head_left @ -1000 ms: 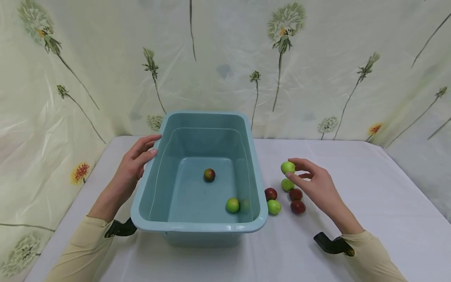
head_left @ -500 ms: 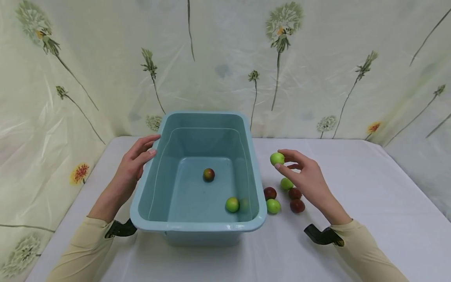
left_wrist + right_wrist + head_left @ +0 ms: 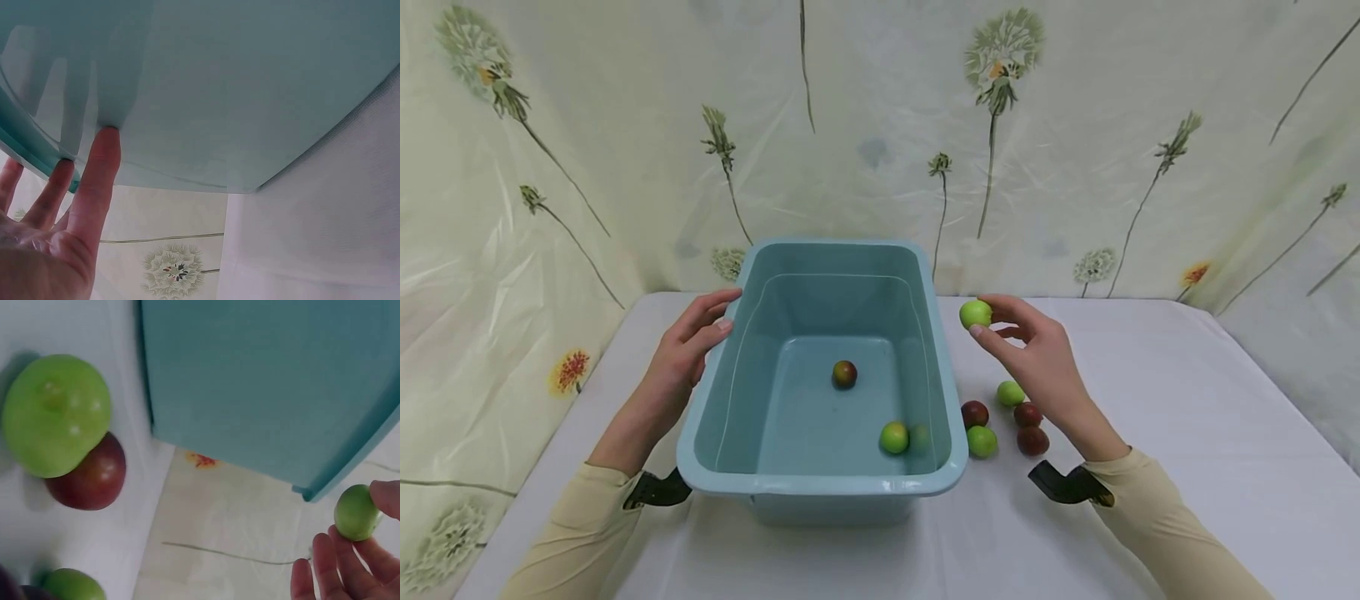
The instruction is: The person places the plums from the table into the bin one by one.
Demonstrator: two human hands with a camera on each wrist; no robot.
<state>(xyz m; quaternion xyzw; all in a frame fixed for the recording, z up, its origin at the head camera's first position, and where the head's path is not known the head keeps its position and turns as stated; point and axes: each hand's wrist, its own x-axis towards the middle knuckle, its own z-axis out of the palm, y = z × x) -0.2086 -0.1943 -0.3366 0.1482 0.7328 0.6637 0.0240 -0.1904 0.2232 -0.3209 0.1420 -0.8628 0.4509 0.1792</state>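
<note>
A blue-green plastic basin [image 3: 820, 483] stands in the middle of the table. My left hand [image 3: 681, 354] is at its left side; in the left wrist view, straight fingers [image 3: 100, 175] touch the outer wall under the rim. My right hand [image 3: 1037, 354] pinches a green plum [image 3: 976, 314] between thumb and fingertips, in the air just right of the basin's rim. The right wrist view shows this green plum [image 3: 356, 512] close to the rim. Inside the basin lie a red-green plum [image 3: 845, 374] and a green plum [image 3: 894, 437], apart from each other.
Right of the basin, on the white tablecloth [image 3: 1187, 400], lie dark red plums [image 3: 1033, 441] and green plums [image 3: 982, 442], several in all. Two of them are right beside the basin wall. A flower-printed curtain [image 3: 865, 125] hangs behind the table.
My right hand has carried the green plum left and upward, from above the other plums to near the basin's right rim. My left hand stays at the basin.
</note>
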